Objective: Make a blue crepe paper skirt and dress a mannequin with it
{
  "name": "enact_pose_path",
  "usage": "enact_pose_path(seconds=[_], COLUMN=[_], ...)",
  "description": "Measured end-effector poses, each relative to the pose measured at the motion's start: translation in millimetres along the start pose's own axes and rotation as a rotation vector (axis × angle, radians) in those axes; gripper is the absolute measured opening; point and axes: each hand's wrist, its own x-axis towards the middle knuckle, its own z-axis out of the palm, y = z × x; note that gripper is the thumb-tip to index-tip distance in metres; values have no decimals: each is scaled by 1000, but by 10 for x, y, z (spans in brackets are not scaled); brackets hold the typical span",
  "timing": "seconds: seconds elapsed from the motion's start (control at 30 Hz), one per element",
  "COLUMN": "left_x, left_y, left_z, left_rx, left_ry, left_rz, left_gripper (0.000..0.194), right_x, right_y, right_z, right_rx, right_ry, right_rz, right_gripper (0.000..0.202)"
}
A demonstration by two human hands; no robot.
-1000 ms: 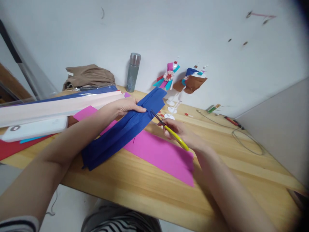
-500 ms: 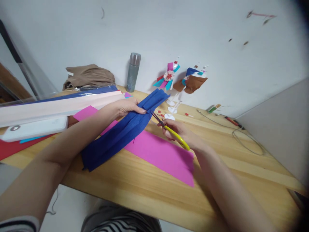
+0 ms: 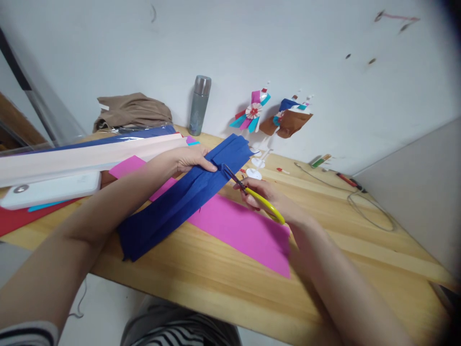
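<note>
A long strip of blue folded paper [image 3: 173, 206] slants across the middle, pinched near its upper part by my left hand [image 3: 194, 160], thumb on top. My right hand [image 3: 259, 192] grips scissors with yellow handles [image 3: 264, 204]. Their dark blades point up and left and meet the blue paper just right of my left thumb. Under the blue strip lies a flat sheet of pink paper [image 3: 241, 235] on the wooden table [image 3: 342, 245].
Behind stand a grey bottle [image 3: 200, 105] and paper flower decorations [image 3: 253, 111] by the wall. A brown cloth [image 3: 133, 110], pale paper roll [image 3: 90, 154] and white case [image 3: 57, 189] sit left. A grey cable [image 3: 363, 211] and red-black tool [image 3: 349, 181] lie right.
The blue paper has spread wider and flatter near its upper end. The scissor blades have moved slightly left, further over the paper. Both hands stay nearly in place.
</note>
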Motion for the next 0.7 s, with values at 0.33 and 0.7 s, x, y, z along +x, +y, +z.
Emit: enact_pose_path(seconds=[0.33,0.7], left_x=[0,57], left_y=[-19,-75], left_z=[72,86], left_rx=[5,-5], left_ry=[-52,-52], left_rz=[-27,-9], left_gripper=[30,26], right_x=[-16,-17], right_y=[136,41], right_z=[-11,10], right_rx=[78,-101], right_ry=[-56,-138], right_rz=[-5,-64], right_gripper=[52,54])
